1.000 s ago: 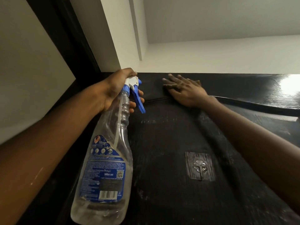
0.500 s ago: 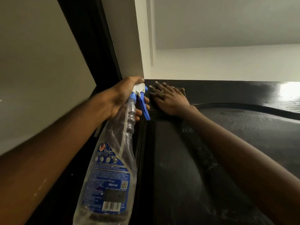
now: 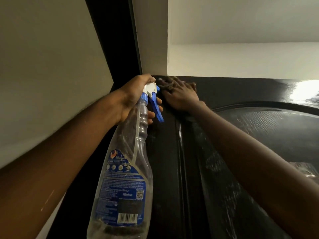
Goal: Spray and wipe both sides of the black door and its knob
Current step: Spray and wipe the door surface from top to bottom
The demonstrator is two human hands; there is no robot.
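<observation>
Two hands, bottle; door corner, seemingly.

Raised left hand gripping spray bottle neck beside the door top corner, right hand pressed flat there, arm outstretched

Black door, clear spray bottle with blue and white parts.
Door was glossy black with fine woodgrain texture and pale streaky smears. Spray bottle was clear plastic; label blue with white print and a black-and-white barcode; trigger blue, nozzle head white. Cloth looked dull brown. Wall above was off-white, door frame black.
</observation>
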